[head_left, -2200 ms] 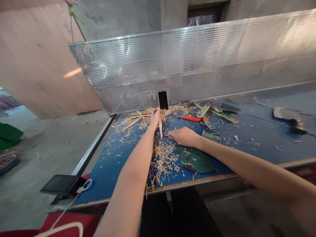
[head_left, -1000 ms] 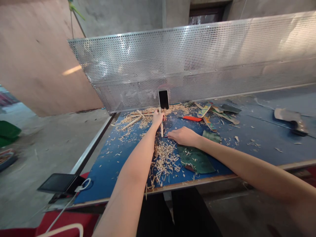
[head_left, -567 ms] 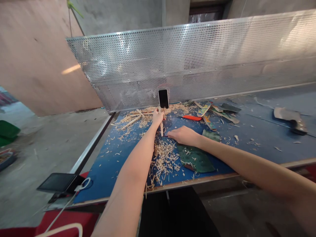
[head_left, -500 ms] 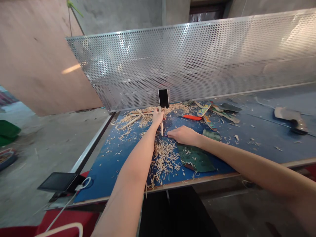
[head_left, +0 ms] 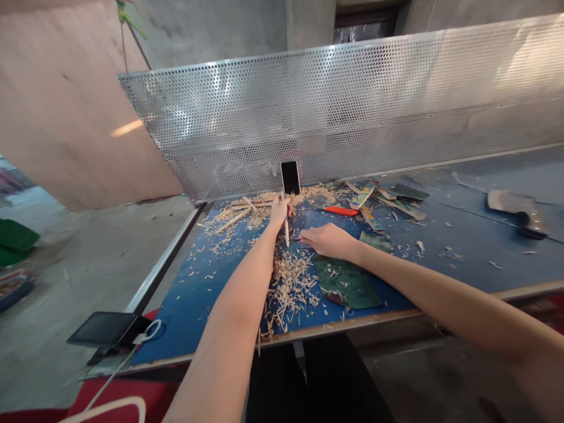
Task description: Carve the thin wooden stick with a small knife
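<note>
My left hand is closed round a thin pale wooden stick, which points down toward the table's front edge. Just right of the stick's lower end, my right hand is closed on a small dark tool; only its narrow tip shows, a little apart from the wood, and its kind cannot be made out. Curled wood shavings lie heaped below both hands. Under my right wrist is a dark green sheet with shavings on it.
A phone leans upright against the perforated metal panel behind the blue table. An orange-red tool lies beside scrap strips. More sticks rest at left. A black device with a white cable sits at the left corner.
The stick's lower end has shifted slightly down and left, so a small gap to the tool in my right hand shows. Both hands keep their hold.
</note>
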Tool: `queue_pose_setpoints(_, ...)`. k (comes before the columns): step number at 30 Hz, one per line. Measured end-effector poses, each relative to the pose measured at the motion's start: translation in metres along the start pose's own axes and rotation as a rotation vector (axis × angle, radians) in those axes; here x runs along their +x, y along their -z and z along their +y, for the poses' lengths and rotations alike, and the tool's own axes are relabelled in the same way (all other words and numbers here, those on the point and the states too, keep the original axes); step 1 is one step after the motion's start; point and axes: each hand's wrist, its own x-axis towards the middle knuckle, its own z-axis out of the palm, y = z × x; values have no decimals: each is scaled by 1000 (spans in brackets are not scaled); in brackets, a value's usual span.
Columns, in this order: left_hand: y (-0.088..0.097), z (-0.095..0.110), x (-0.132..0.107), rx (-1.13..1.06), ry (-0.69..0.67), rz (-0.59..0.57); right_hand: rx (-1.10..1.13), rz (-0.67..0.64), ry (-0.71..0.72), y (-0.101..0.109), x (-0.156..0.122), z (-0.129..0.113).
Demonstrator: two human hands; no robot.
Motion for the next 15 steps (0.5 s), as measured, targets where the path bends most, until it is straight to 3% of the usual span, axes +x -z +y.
queue_pose_setpoints(10,1,-5,8,-49,32,-47,-26,-46,23,-3,3,1)
queue_pose_setpoints(15,4,-10,14,-28,59,14,-56,-37,36,-6,4,-1)
